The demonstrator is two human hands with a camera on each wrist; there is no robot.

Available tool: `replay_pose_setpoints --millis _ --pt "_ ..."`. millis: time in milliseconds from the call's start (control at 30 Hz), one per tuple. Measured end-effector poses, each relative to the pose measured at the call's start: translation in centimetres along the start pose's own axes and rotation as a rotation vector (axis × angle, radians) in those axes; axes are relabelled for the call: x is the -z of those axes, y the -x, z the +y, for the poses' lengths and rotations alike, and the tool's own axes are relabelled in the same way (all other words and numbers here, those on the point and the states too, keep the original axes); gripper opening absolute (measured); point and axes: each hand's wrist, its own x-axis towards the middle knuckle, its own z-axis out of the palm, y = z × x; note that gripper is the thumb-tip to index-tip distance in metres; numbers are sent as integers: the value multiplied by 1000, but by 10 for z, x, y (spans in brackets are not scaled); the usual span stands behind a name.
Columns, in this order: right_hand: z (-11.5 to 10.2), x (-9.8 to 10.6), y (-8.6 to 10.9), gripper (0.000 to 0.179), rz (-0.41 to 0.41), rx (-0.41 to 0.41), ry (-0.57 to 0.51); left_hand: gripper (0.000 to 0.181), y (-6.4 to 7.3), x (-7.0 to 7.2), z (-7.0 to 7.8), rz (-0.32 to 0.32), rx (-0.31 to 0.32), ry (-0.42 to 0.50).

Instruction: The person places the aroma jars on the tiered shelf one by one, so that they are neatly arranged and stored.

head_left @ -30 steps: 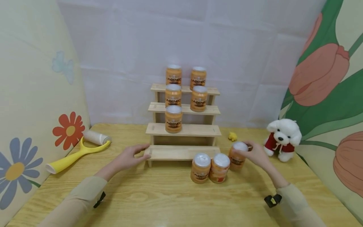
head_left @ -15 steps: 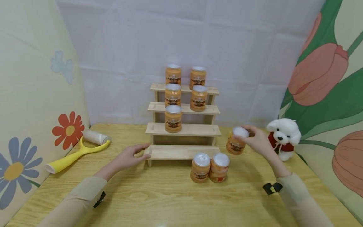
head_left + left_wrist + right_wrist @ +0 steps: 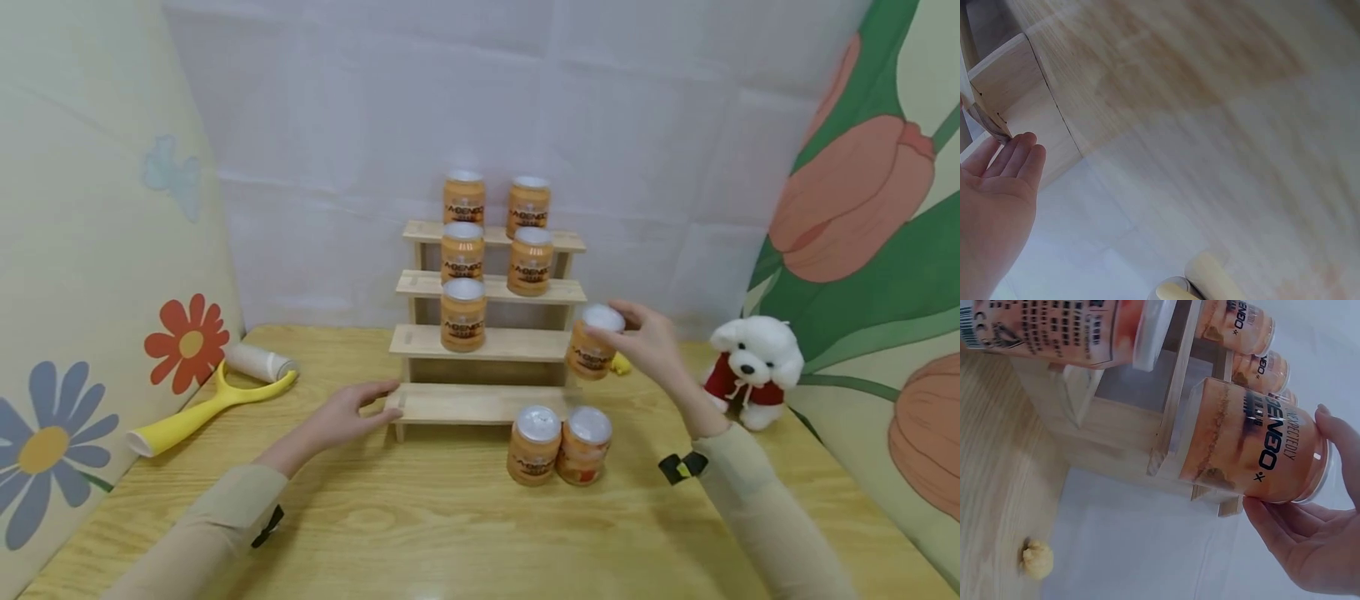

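My right hand (image 3: 651,344) grips an orange can (image 3: 590,357) with a silver lid near its top, thumb on one side and fingers on the other. The can is held up at the right end of the third step of a wooden stepped rack (image 3: 480,403); the right wrist view shows the can (image 3: 1254,444) close beside a shelf edge. My left hand (image 3: 341,419) rests at the left end of the lowest step, fingertips at the wood; in the left wrist view its fingers (image 3: 1019,159) are fairly straight. Two cans, one (image 3: 534,450) beside another (image 3: 585,450), stand before the rack.
Several matching cans stand on the upper steps, one (image 3: 462,318) on the third step's left. A yellow-handled slingshot-shaped roller (image 3: 202,414) lies left. A white plush dog (image 3: 753,367) in red sits right. A small yellow figure (image 3: 1037,559) is behind the held can.
My right hand has lifted the can off the table and carried it up and to the left, toward the rack's third step. The left hand has stayed at the lowest step.
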Motion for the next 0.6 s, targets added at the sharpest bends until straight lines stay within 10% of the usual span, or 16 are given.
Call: replay_pose_setpoints --millis 600 --pt "-21 -33 -38 67 -126 33 23 59 1 -2 -3 6 2 6"
